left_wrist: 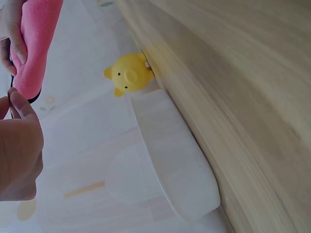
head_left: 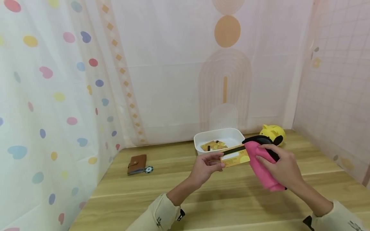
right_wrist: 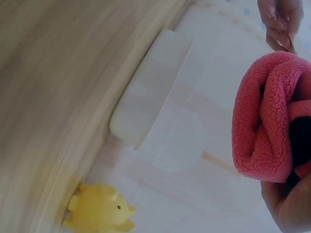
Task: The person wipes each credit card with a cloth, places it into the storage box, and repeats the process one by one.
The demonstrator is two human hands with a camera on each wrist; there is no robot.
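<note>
My left hand (head_left: 206, 166) pinches a gold card (head_left: 235, 156) with a black stripe and a white strip by its left end, between thumb and fingers. The card's right end meets a folded pink fleece cloth (head_left: 261, 166) with black trim; whether it touches or goes behind the cloth, I cannot tell. My right hand (head_left: 284, 165) grips that cloth from the right, its thumb and fingers on the pink face. The right wrist view shows thick folds of the pink cloth (right_wrist: 265, 121). In the left wrist view the card is seen nearly edge-on.
Behind the hands stands a white plastic bin (head_left: 199, 138) with several gold cards (head_left: 214, 146) inside. A yellow piggy bank (head_left: 271, 131) sits at the back right. To the left lie a brown wallet (head_left: 137, 164) and a poker chip (head_left: 148, 169) on the wooden table (head_left: 115, 199).
</note>
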